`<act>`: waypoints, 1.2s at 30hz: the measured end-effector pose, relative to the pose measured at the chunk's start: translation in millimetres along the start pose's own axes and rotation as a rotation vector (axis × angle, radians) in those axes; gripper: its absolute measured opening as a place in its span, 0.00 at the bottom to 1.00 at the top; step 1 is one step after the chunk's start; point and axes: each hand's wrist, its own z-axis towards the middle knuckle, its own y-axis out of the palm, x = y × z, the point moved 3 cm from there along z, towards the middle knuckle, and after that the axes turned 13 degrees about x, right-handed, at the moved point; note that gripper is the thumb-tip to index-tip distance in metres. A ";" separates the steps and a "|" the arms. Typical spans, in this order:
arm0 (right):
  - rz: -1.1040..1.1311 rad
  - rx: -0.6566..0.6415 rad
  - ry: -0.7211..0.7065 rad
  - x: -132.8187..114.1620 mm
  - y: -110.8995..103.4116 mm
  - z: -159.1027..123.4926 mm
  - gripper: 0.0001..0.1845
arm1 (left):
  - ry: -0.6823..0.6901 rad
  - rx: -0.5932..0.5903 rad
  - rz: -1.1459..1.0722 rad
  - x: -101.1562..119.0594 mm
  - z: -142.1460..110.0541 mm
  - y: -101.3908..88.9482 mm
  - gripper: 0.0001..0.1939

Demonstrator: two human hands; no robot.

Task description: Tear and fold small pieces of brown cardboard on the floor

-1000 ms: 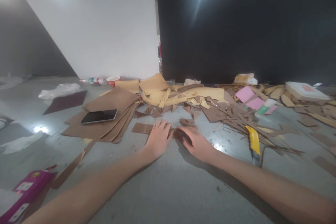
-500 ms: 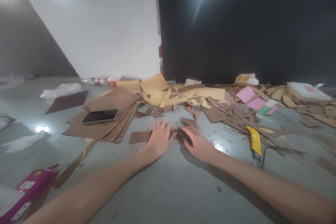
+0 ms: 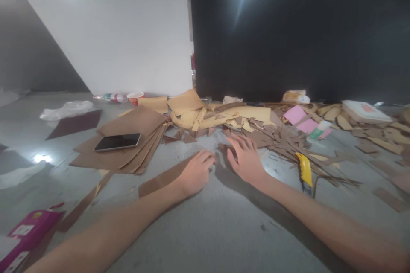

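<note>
A brown cardboard strip slants across the grey table, its right end covered by my left hand. The fingers of that hand are curled over the strip, and its thumb is mostly hidden. My right hand is apart from the strip, fingers spread and holding nothing that I can see. Under and beside its fingertips lie small brown cardboard pieces. Brown triangular scraps are scattered just beyond both hands.
Left are a stack of brown sheets, a phone on it, and a magenta device. A yellow utility knife and a glue stick lie right. Yellowish and brown offcuts pile at the back, near a paper cup.
The brown strip has turned, its left end now nearer me. My right hand has let go of it, opened and moved away to the right. The view has shifted slightly.
</note>
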 end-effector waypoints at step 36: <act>0.604 -0.119 -0.006 -56.3 0.7 -19.3 0.21 | -0.476 -0.017 -0.589 -27.1 7.2 3.0 0.27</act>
